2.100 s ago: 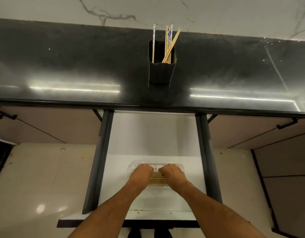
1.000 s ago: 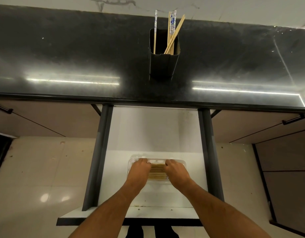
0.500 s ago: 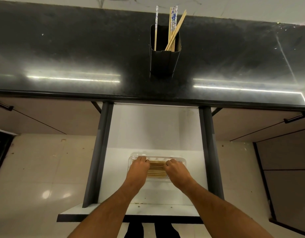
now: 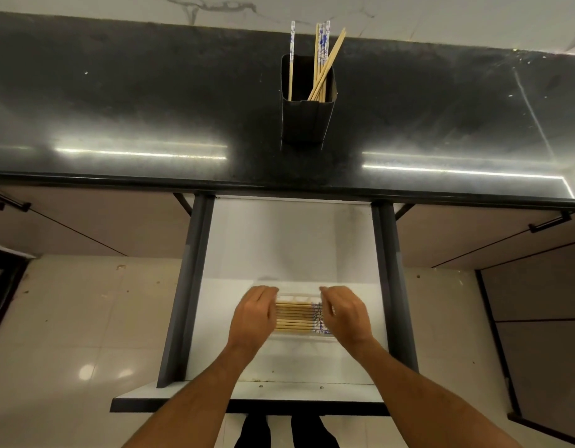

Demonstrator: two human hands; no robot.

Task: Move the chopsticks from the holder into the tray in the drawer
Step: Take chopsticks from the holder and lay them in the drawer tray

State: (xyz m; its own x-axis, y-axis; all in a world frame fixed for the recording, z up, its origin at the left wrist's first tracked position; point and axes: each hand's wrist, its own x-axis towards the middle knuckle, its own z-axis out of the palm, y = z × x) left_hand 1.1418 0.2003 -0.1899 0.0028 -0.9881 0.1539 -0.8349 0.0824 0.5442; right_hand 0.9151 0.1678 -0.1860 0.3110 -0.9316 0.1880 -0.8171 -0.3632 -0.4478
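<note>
A row of chopsticks is laid flat in the clear tray in the open drawer, with the long axes running left to right. The row is flanked by the left hand at its left ends and the right hand at its right ends; the fingers of both are loosely curled over the ends, and whether anything is pinched cannot be told. More chopsticks are left upright, one leaning right, in the black holder on the dark tabletop. That holder is placed directly far of both hands, on the drawer's centre line, so neither hand is judged clearly nearer.
</note>
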